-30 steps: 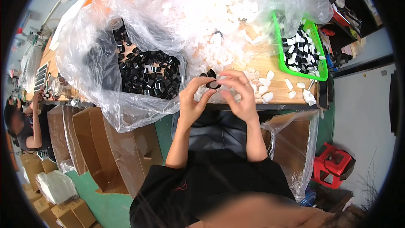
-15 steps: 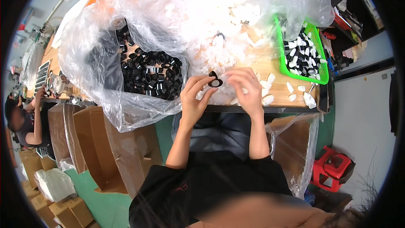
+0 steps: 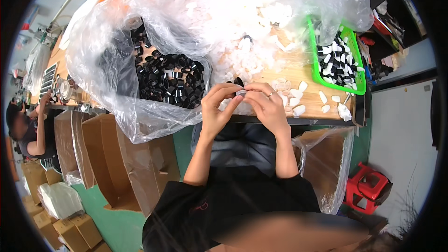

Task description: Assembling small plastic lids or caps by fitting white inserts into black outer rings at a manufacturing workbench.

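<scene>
My left hand (image 3: 214,112) pinches a small round black flip-top cap (image 3: 238,81) above the table's front edge, with its lid standing up. A pale round disc (image 3: 241,93) shows at the cap, between my fingertips. My right hand (image 3: 271,112) is closed against the cap's other side, its thumb and fingers pressed together there. The fingers hide much of the cap. Left of my hands, many more black caps (image 3: 171,78) lie in a large clear plastic bag (image 3: 140,123). White oval pieces (image 3: 298,110) are scattered right of my right hand.
A green basket (image 3: 322,82) of black and white pieces stands at the right. Translucent small pieces (image 3: 240,63) are heaped beyond my hands. Cardboard boxes (image 3: 105,158) stand below the table, a red stool (image 3: 361,196) at lower right. Another person (image 3: 39,130) works at far left.
My right hand has come in to the left and closed at the cap, where before it was apart and blurred. The left hand still holds the cap in nearly the same place.
</scene>
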Action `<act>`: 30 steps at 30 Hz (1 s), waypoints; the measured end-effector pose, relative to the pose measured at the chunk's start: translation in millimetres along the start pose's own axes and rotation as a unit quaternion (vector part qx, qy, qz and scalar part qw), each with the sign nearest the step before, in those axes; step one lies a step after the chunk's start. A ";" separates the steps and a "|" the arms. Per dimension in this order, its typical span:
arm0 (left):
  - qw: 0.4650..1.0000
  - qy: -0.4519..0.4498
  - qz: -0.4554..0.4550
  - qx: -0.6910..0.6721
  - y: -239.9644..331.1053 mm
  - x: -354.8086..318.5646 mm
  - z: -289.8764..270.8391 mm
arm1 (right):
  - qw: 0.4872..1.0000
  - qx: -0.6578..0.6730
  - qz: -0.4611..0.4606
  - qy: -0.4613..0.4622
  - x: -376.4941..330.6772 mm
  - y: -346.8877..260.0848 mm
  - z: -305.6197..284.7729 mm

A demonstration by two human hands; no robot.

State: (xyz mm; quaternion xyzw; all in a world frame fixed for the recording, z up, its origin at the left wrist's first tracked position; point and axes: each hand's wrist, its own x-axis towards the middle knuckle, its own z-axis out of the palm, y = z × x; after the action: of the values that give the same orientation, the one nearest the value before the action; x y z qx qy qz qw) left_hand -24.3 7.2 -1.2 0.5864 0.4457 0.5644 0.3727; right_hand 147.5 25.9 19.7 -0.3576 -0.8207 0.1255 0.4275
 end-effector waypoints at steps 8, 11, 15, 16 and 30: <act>0.998 -0.002 0.024 -0.059 7.4 -0.9 0.1 | 0.983 0.141 0.115 0.040 1.8 -2.7 2.3; 0.999 0.006 0.031 -0.024 8.6 -0.6 1.7 | 0.992 0.060 0.088 0.070 1.6 -7.5 2.1; 0.996 0.045 0.066 0.041 6.2 -1.1 3.1 | 0.996 -0.033 0.043 0.071 0.8 -9.4 4.5; 0.995 0.051 0.075 0.049 6.7 -1.7 3.0 | 0.995 -0.049 0.041 0.074 0.3 -11.0 5.7; 0.984 0.068 0.141 0.080 19.2 -3.3 8.5 | 0.890 0.389 0.236 0.032 -4.8 -3.8 9.1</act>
State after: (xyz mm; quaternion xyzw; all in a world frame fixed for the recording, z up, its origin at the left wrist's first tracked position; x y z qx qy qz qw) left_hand -13.8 -1.6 15.0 0.6311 0.4266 0.6127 0.2105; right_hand 140.2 20.8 13.2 -0.3498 -0.5835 0.5201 0.5164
